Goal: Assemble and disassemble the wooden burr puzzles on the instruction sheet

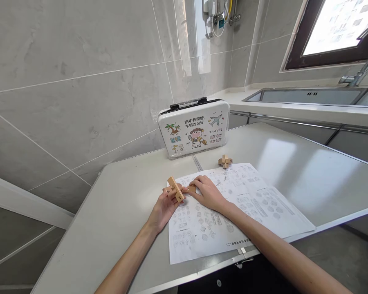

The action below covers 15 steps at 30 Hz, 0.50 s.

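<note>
My left hand (164, 209) holds several joined wooden puzzle pieces (176, 189) above the left edge of a printed sheet. The longest piece slants across the others and bears a number that looks like 2. My right hand (207, 191) pinches a small wooden puzzle piece (191, 189) between thumb and fingers, close beside the joined pieces. Whether that piece touches them I cannot tell. Beneath both hands lies the instruction sheet (221, 245), covered in small line drawings. An interlocked wooden puzzle (225, 161) sits at the sheet's far edge.
A white case (196, 130) with cartoon prints and a black handle stands upright at the back of the grey folding table (135, 171), against the tiled wall. A sink (306, 96) with a faucet (360, 75) lies beyond to the right, under a window.
</note>
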Each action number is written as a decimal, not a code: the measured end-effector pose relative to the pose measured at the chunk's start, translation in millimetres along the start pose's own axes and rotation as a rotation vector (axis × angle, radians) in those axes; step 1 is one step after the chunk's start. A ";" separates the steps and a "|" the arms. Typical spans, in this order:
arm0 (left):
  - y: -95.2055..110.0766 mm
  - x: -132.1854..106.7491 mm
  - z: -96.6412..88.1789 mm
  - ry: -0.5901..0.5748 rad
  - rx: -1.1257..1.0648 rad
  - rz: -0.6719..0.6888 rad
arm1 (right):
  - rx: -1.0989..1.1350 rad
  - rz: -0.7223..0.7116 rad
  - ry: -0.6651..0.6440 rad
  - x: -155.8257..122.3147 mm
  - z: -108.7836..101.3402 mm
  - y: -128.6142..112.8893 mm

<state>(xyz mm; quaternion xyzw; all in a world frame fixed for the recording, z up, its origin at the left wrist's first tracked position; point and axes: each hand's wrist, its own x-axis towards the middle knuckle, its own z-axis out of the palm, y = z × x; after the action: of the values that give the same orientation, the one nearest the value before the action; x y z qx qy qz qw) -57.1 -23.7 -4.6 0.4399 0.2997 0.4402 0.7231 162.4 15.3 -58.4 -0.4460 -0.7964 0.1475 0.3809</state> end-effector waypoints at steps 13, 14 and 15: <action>-4.2 0.2 2.0 -0.080 0.131 0.015 | 0.547 -0.096 -0.055 3.7 -25.3 -34.8; -3.3 -0.1 4.3 -0.090 0.146 0.012 | 0.568 -0.097 -0.071 3.1 -24.9 -35.5; -2.3 -0.4 6.3 -0.100 0.162 0.007 | 0.584 -0.097 -0.083 2.4 -24.3 -35.9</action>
<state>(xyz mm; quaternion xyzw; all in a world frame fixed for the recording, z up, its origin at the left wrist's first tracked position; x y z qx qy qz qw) -51.3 -26.9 -3.9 0.5192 0.2964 0.3946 0.6977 158.1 -5.4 -20.4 -0.2727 -0.7556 0.3700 0.4667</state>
